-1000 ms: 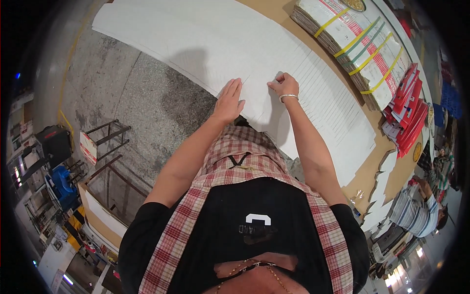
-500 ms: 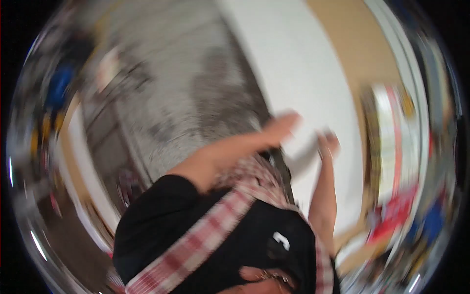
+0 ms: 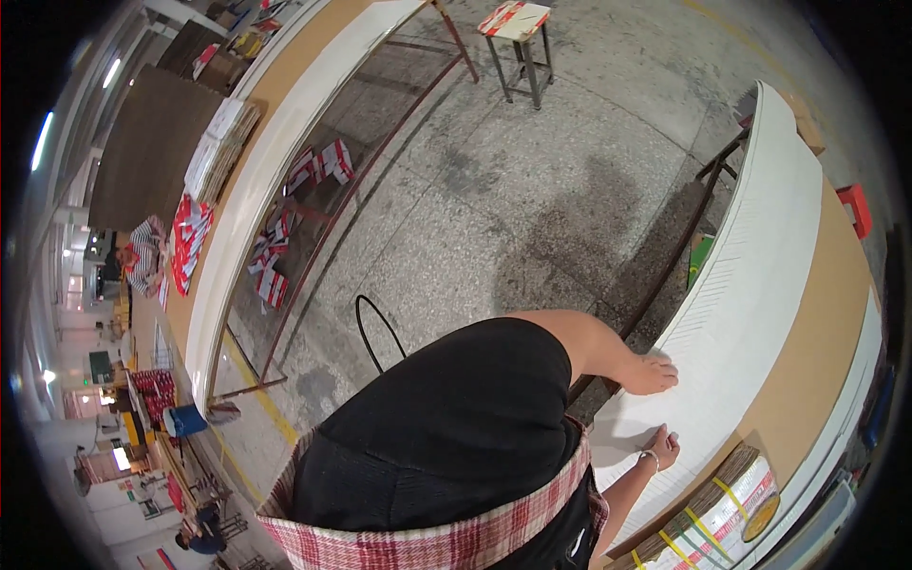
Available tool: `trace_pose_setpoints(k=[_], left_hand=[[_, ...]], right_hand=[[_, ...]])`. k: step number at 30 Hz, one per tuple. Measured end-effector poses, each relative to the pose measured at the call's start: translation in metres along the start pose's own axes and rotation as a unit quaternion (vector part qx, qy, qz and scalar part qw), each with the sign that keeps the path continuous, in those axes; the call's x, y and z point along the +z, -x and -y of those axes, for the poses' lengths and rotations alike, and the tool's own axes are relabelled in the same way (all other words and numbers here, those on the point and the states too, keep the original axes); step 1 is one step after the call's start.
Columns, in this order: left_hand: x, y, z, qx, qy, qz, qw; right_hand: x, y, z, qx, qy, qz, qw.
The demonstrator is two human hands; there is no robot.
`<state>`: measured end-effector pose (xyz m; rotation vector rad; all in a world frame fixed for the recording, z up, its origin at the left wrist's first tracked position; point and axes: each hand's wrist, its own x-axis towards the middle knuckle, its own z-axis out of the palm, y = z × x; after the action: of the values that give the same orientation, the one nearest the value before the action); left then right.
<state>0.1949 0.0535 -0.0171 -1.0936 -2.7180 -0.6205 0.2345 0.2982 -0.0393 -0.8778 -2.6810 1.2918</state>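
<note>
Head view: a person in a black top and red plaid apron leans over a long row of white sheets (image 3: 760, 275) laid overlapping along a brown tabletop (image 3: 817, 313); the row's long axis runs from the person's hands away toward the top right of the frame, curving with the lens; the left hand (image 3: 649, 373) lies flat and open, palm down, on the near end of the row, close to its floor-side edge; the right hand (image 3: 660, 446), a bracelet at the wrist, sits just beside it toward the lower edge of the picture, fingers curled loosely on the same sheets, whether pinching one or merely pressing cannot be told; the two hands are close together but apart, both at the row's near end, so nearly the whole row stretches away beyond them, and the left hand is the nearer to its far run; a strapped bundle of cardboard (image 3: 722, 518) with yellow bands stands on the tabletop near the right hand; across a bare concrete floor (image 3: 494, 180) a second long table (image 3: 275, 161) carries red-and-white packets; a metal stool (image 3: 518, 43) stands at the top.
</note>
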Motion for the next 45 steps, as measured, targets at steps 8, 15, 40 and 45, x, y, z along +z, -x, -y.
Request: trace_pose_setpoints(k=[8,15,40,45], left_hand=[[0.013,0.052,-0.056,-0.267,0.166,-0.289,0.904],[0.028,0.171,-0.227,-0.674,0.625,0.115,0.376],[0.005,0.163,-0.282,-0.593,0.723,0.073,0.348],[0.021,0.155,-0.273,-0.586,0.733,-0.022,0.343]], right_hand=[[-0.129,0.052,-0.093,-0.167,0.189,-0.102,0.962],[-0.241,0.127,-0.222,0.019,0.351,-0.078,0.933],[-0.238,0.113,-0.228,0.003,0.315,-0.059,0.947],[-0.237,0.105,-0.242,-0.027,0.302,-0.104,0.947]])
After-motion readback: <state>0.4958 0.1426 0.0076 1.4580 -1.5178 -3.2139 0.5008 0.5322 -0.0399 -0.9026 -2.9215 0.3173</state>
